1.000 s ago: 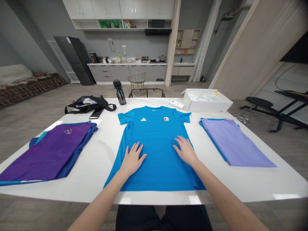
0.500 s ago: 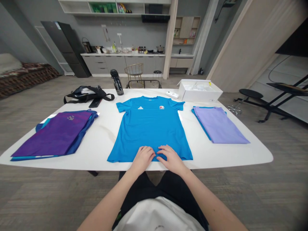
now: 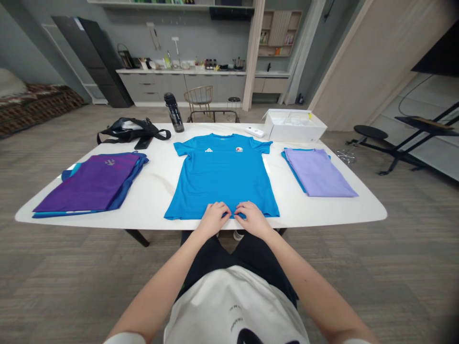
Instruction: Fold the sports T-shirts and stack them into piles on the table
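Blue shirt (image 3: 222,172) lies flat at the middle of the desk (image 3: 154,193), collar toward the far edge, hem just inside the near edge. A narrow white strip shows between hem and edge. Wider bands of bare desk run along both sides of the shirt, and more bare desk shows at the near right corner.

Left hand (image 3: 214,220) and right hand (image 3: 253,220) are at the middle of the hem, close together but apart. Fingers of both are curled, thumbs drawn toward the fingertips; whether cloth is pinched between them is hard to tell at this size.

Change from the first frame: hands lay spread and well apart on the body of the shirt – now both are down at the hem. Shirt still flat, same layout.

Surroundings: purple shirt (image 3: 89,184) on blue cloth, left, bounding the room there; lilac shirt (image 3: 319,172), also over blue cloth, bounds the right. Beyond the right sleeve – remote (image 3: 255,132) and white box (image 3: 296,128). Far left: black bag (image 3: 131,128), with phone (image 3: 142,143) beside it. Bottle (image 3: 174,114) stands upright near the far edge.
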Tool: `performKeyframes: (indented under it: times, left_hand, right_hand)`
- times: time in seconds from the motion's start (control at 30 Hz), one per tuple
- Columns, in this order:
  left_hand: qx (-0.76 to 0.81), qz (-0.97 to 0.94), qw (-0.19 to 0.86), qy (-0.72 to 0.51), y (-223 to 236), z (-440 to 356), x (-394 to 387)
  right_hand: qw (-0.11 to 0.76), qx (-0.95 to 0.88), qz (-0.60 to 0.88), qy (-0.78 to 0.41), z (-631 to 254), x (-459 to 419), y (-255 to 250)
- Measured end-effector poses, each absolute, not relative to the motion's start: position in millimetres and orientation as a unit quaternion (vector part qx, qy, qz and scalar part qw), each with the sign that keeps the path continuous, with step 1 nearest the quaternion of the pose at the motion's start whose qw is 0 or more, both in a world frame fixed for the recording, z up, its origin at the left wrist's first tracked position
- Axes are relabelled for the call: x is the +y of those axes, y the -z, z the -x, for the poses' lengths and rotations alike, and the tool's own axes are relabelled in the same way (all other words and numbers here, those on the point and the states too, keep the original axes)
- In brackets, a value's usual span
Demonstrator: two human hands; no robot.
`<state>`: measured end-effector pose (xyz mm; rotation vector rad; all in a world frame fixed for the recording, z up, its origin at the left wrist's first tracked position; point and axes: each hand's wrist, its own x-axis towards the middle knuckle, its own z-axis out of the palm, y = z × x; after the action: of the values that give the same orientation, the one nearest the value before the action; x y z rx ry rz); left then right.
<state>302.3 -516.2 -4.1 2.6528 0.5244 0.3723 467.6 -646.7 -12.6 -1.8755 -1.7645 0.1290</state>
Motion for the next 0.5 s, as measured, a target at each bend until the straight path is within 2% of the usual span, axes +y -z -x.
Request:
performKeyframes:
  times: [0.13,0.33,0.5]
  left_hand:
    - [0.206,-0.939,0.212,-0.176,3,-306,-523]
    - [0.189,-0.965,0.087,-0.161,2,-304,-531]
    - [0.279,-0.948,0.058,-0.143,5,-294,-522]
  right_hand:
    - [0.251,-0.642,0.724,-0.013,-460,-645,8]
    - [0.169,-0.567,0.804,0.066,-452,-638,2]
    - [0.123,-0.522,0.839,0.093,-460,-648,2]
